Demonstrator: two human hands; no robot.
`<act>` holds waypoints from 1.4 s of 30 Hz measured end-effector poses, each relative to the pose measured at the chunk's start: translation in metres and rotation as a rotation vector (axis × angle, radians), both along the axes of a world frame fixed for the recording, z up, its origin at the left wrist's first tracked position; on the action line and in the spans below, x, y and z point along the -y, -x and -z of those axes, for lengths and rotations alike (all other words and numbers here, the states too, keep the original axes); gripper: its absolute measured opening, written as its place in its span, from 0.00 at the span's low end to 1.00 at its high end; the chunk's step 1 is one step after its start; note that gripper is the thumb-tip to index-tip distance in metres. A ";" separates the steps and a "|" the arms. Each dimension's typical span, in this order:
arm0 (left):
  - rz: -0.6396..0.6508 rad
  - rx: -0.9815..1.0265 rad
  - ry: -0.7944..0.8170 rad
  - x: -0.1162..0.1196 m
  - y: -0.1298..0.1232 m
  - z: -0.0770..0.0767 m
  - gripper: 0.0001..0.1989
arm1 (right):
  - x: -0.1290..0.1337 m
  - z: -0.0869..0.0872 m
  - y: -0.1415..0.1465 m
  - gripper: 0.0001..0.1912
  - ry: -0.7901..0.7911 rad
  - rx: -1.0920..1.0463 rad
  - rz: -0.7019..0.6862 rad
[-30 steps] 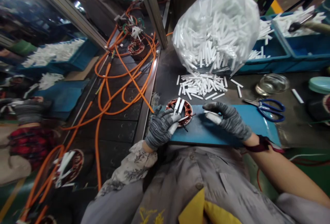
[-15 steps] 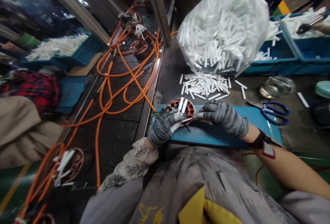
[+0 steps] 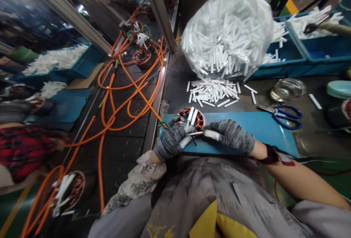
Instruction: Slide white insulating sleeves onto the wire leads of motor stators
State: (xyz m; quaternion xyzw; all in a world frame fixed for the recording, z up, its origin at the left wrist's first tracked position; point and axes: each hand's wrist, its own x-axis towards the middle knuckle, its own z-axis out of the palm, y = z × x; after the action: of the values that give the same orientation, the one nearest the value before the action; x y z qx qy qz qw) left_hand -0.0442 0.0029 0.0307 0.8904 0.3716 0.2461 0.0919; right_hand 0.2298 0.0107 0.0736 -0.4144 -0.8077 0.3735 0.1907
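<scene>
A motor stator (image 3: 202,118) with copper windings and a white rim lies on the blue mat (image 3: 263,128) before me. Two white tubes (image 3: 192,116) stand up from its near side. My left hand (image 3: 172,140), in a grey knitted glove, is closed at the stator's near left edge. Between its thumb and fingers is one end of a thin white tube (image 3: 195,133). The gloved fingertips of my right hand (image 3: 231,135) pinch together at that tube's other end, right of the stator. A short dark lead hangs below the tube. My fingers partly hide the windings.
Loose white tubes (image 3: 215,91) lie beyond the mat, before a clear bag (image 3: 227,37) full of them. Blue bins (image 3: 293,66), a glass bowl (image 3: 287,89) and scissors (image 3: 287,115) are at the right. Orange cables (image 3: 109,117) cross the left side; a co-worker's gloved hand (image 3: 13,112) is beyond.
My right hand has turned and come lower, its fingertips now at the end of the thin tube. The tube lies more level. The co-worker's hand and sleeve have come into clearer view.
</scene>
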 end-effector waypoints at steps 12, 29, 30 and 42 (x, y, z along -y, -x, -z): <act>-0.014 0.003 -0.054 -0.001 -0.004 0.005 0.14 | -0.056 0.042 -0.092 0.20 -0.480 0.536 0.470; 0.007 0.030 -0.106 -0.002 -0.005 0.008 0.13 | 0.004 0.019 -0.029 0.09 -0.142 -0.265 0.314; 0.001 0.003 -0.081 -0.002 -0.003 0.009 0.14 | 0.007 0.018 -0.028 0.09 -0.116 -0.276 0.299; 0.035 -0.075 -0.055 -0.003 -0.001 0.016 0.18 | 0.005 0.032 0.001 0.16 -0.582 0.104 -0.070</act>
State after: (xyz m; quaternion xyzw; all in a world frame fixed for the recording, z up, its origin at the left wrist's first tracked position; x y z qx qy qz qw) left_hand -0.0435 0.0064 0.0145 0.9075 0.3524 0.2212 0.0576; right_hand 0.2287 0.0058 0.0418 -0.3328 -0.9034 0.1108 0.2468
